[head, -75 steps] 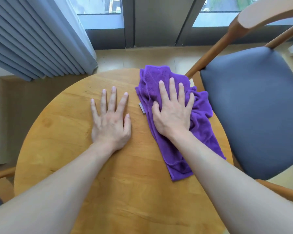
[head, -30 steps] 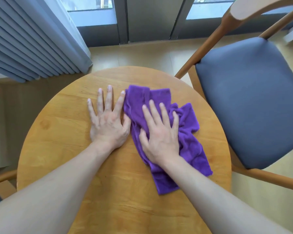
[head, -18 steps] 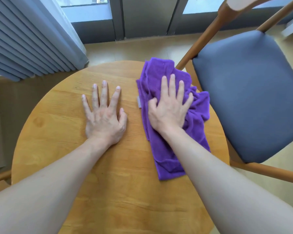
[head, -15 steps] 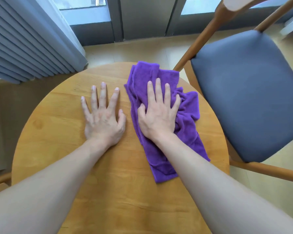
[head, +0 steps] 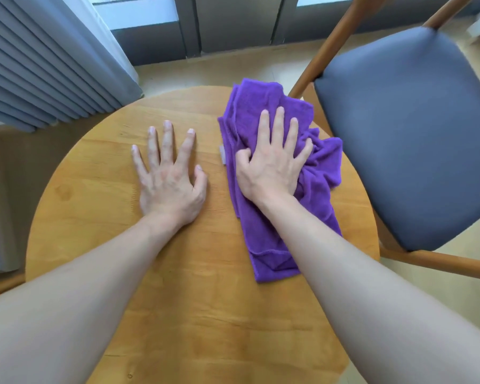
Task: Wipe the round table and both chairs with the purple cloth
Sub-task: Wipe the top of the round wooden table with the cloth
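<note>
Round wooden desk (head: pixel 100 217) seen from above, both forearms reaching in from the near edge.

Right hand (head: pixel 272 167) lies palm-down on the purple cloth (head: pixel 263 239), pressing it to the desk. Fingers (head: pixel 279 126) straight and slightly spread, pointing to the far edge; thumb bent in w/ its tip dug into a fold of the cloth. Cloth is bunched and creased, running in a long strip from the far-right edge of the desk back toward the near side, right of centre; its far end reaches the desk rim, near end lies flat under the right forearm. Small pale tag (head: pixel 222 154) shows at the cloth's left border, beside the thumb.

Left hand (head: pixel 169 178) flat on bare wood, left of the cloth and not touching it. Fingers straight and fanned apart, thumb out to the side, holding nothing.

Chair (head: pixel 416 128) w/ blue-grey padded seat and wooden frame stands just beside the desk's right edge. Grey pleated curtain (head: pixel 39 56) hangs beyond the far-left edge; dark window frame (head: pixel 233 23) behind, pale floor below it.
</note>
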`<state>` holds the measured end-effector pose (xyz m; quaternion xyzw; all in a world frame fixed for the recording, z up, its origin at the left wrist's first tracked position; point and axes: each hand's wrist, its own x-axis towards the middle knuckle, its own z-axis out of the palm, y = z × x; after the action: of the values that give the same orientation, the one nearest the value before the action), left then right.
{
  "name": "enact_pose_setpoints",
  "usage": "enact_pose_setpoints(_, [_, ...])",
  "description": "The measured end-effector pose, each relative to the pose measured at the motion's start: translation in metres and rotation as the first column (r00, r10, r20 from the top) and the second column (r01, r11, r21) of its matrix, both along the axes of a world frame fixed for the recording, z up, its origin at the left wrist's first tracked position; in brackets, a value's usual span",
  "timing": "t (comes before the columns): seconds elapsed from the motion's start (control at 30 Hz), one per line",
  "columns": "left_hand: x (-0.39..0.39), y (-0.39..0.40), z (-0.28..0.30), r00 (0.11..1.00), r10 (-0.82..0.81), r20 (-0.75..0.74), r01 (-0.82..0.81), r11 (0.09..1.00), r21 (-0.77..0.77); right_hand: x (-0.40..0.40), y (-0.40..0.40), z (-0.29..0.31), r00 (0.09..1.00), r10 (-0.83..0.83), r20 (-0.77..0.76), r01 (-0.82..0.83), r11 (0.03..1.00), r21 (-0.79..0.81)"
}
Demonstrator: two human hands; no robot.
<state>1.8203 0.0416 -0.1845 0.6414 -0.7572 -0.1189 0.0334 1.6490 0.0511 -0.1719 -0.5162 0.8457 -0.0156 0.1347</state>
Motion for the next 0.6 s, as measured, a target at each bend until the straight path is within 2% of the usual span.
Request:
enact_pose_setpoints(0.07, [0.001,0.0,-0.001,1.0,-0.002,-0.009,0.002,1.0,-0.006,0.018,-0.002,0.0,0.999,0.032,-0.007,-0.032,0.999,-0.006])
enact_pose_setpoints(0.17, [0.002,-0.001,0.0,1.0,-0.006,-0.021,0.006,1.0,0.002,0.028,0.03,0.005,0.982,0.189,0.01,-0.189,0.982,-0.012])
enact_pose_setpoints(0.3, [0.003,-0.001,0.001,0.999,-0.002,-0.036,0.002,1.0,0.008,0.006,0.087,0.008,0.934,0.357,-0.018,-0.357,0.934,0.003])
enact_pose_setpoints(0.37, [0.003,-0.001,0.001,1.0,-0.008,-0.014,0.009,1.0,0.023,-0.02,0.092,0.007,0.936,0.347,-0.057,-0.346,0.938,0.035])
enact_pose_setpoints(0.47, [0.004,-0.002,0.002,0.999,-0.032,0.032,0.03,0.998,0.057,-0.046,0.06,0.004,0.971,0.233,-0.051,-0.23,0.971,0.064])
enact_pose_setpoints(0.6, [-0.001,-0.006,0.01,0.999,-0.028,0.043,0.022,0.991,0.132,-0.024,0.017,0.001,0.998,0.062,-0.019,-0.061,0.997,0.049])
